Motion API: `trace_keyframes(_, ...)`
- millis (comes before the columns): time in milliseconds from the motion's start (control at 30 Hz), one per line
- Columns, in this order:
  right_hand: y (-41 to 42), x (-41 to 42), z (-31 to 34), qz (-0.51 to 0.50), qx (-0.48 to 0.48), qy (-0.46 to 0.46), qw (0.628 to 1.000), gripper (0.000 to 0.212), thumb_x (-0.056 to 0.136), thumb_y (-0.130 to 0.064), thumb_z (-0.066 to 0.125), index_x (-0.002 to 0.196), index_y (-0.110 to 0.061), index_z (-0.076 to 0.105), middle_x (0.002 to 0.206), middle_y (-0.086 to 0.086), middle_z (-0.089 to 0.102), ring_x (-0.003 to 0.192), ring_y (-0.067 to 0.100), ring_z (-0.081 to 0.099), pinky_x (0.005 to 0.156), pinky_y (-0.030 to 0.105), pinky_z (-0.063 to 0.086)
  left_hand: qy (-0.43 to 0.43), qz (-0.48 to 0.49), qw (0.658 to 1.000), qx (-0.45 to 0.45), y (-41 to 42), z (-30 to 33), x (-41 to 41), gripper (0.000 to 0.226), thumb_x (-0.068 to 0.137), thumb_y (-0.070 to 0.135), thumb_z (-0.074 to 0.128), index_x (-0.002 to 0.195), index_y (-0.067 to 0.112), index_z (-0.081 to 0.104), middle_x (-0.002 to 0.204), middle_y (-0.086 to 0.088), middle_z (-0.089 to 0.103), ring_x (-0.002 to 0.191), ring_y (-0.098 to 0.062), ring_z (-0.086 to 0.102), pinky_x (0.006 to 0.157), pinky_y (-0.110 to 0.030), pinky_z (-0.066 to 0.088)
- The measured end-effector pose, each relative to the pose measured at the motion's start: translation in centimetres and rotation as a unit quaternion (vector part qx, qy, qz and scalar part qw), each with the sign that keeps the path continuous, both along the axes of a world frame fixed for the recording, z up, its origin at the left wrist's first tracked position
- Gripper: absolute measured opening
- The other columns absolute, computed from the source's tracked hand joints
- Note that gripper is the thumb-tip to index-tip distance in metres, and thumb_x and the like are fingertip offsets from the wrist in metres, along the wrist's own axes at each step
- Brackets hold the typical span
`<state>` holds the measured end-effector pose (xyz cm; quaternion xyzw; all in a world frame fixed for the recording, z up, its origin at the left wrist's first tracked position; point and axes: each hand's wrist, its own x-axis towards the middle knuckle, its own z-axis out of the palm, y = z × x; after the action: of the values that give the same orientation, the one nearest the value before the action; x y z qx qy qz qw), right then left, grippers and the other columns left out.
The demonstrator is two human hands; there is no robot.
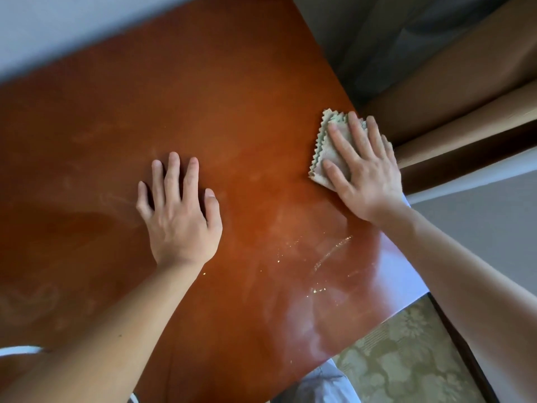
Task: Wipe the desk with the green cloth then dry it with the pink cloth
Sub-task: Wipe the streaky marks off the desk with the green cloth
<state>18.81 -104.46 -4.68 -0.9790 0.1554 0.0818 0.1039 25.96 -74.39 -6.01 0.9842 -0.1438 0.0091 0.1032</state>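
Right hand: my right hand [364, 170] lies flat on the folded green cloth [325, 154], fingers straight and slightly spread, pressing it onto the desk [232, 112] near the far right edge.
Green cloth: folded into a small square with zigzag edges (its layers show pale green and a greyish tan), it sits on the desk close to the right-hand edge; its left and top borders stick out from under my fingers.
Left hand: my left hand [178, 210] rests palm down on the bare wood near the middle of the desk, fingers straight and apart, holding nothing, well apart from the cloth.
Desk: a glossy reddish-brown wooden top; faint pale smears cross the left half, and a streak with small bright specks [328, 257] lies between my two forearms, nearer the right one.
Pink cloth: not to be seen from this view.
Surroundings: brown curtains [453, 82] hang beyond the right edge of the desk, a patterned greenish floor [406, 359] shows below its near corner, and a pale wall [72, 21] runs along the far side.
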Motion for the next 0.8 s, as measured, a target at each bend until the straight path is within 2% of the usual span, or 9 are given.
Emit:
trace_keyframes(133, 5.5, -1.0, -0.4, -0.053, -0.03, -0.038, 0.997, 0.066, 0.104, -0.058, 0.023, 0.164, -0.03, 0.021, 0.171, 0.008, 0.014, 0.158, 0.037, 0.005, 0.125, 0.06, 0.005, 0.001, 0.0, 1.0, -0.002, 0.0, 0.0, 0.0, 0.056, 0.104, 0.038, 0.033, 0.155, 0.017, 0.039, 0.166, -0.012, 0.029, 0.155, -0.034, 0.018, 0.123, -0.056, 0.012)
trace_keyframes(267, 14.4, -3.9, -0.8, 0.077, 0.014, -0.057, 0.995, 0.064, 0.103, -0.055, 0.035, 0.161, -0.029, 0.029, 0.17, 0.009, 0.021, 0.157, 0.037, 0.009, 0.126, 0.059, 0.004, -0.005, -0.001, 1.0, -0.002, 0.1, 0.1, -0.1, 0.055, 0.104, 0.038, 0.034, 0.154, 0.016, 0.04, 0.165, -0.012, 0.03, 0.155, -0.034, 0.02, 0.122, -0.056, 0.014)
trace_keyframes(367, 12.9, -3.7, -0.8, 0.159, 0.024, -0.044, 0.986, 0.061, 0.105, -0.057, 0.031, 0.162, -0.035, 0.026, 0.171, 0.004, 0.019, 0.158, 0.033, 0.007, 0.127, 0.056, 0.002, -0.007, -0.002, 1.0, 0.003, 0.2, 0.1, -0.1, 0.055, 0.104, 0.038, 0.035, 0.155, 0.016, 0.04, 0.165, -0.011, 0.03, 0.155, -0.034, 0.02, 0.122, -0.056, 0.014)
trace_keyframes(533, 4.8, 2.0, -0.2, 0.031, -0.005, -0.019, 0.999, 0.061, 0.106, -0.06, 0.015, 0.163, -0.039, 0.016, 0.172, 0.002, 0.012, 0.159, 0.03, 0.001, 0.127, 0.053, -0.005, -0.006, 0.001, 1.0, -0.003, 0.4, 0.0, -0.1, 0.054, 0.104, 0.037, 0.036, 0.154, 0.016, 0.04, 0.165, -0.011, 0.031, 0.155, -0.034, 0.02, 0.122, -0.056, 0.014)
trace_keyframes(633, 5.6, 3.1, -0.4, -0.011, -0.026, -0.021, 0.999, 0.061, 0.107, -0.059, 0.014, 0.163, -0.037, 0.016, 0.172, 0.003, 0.009, 0.158, 0.032, -0.002, 0.126, 0.054, -0.007, 0.002, -0.002, 1.0, -0.019, 0.5, 0.0, 0.1, 0.054, 0.104, 0.037, 0.036, 0.154, 0.016, 0.042, 0.164, -0.011, 0.031, 0.154, -0.035, 0.021, 0.123, -0.056, 0.013)
trace_keyframes(700, 7.9, 2.1, -0.5, -0.007, -0.021, -0.03, 0.999, 0.06, 0.107, -0.057, 0.018, 0.163, -0.036, 0.021, 0.172, 0.005, 0.013, 0.158, 0.034, 0.002, 0.126, 0.055, -0.005, 0.005, -0.003, 1.0, -0.03, 0.5, 0.3, 0.1, 0.054, 0.104, 0.038, 0.039, 0.152, 0.016, 0.044, 0.164, -0.011, 0.033, 0.155, -0.034, 0.021, 0.123, -0.056, 0.013)
trace_keyframes(800, 13.3, -1.0, -0.3, 0.054, -0.009, -0.043, 0.998, 0.059, 0.106, -0.054, 0.024, 0.161, -0.033, 0.03, 0.169, 0.008, 0.023, 0.157, 0.037, 0.012, 0.126, 0.056, 0.0, 0.021, 0.003, 0.998, -0.06, 0.4, 0.7, 0.2, 0.051, 0.102, 0.035, 0.046, 0.15, 0.018, 0.048, 0.164, -0.008, 0.034, 0.155, -0.031, 0.021, 0.124, -0.052, 0.011)
